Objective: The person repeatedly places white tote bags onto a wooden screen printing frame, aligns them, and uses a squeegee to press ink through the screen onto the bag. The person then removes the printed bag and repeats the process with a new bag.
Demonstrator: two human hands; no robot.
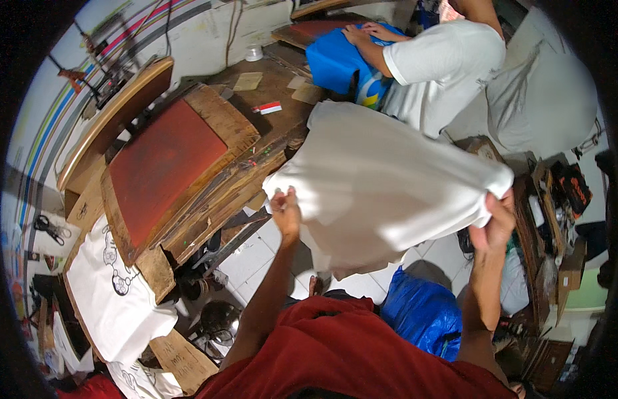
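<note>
A plain white cloth (382, 173), which looks like a shirt, hangs spread out in the air between my two hands, sagging in soft folds. My left hand (284, 209) pinches its left side near the wooden bench. My right hand (492, 219) grips its right corner, with fingers wrapped in the fabric. To the left, a wooden board with a red pad (162, 173) rests on the bench. Below that, a white printed shirt (106, 292) lies draped over boards.
A co-worker in a white shirt (439, 66) has hands on a blue item (332, 60) at the back bench. A blue plastic bag (419, 312) sits on the tiled floor below right. Cluttered shelves (548, 226) line the right; a fabric-covered bundle (535, 100) stands at upper right.
</note>
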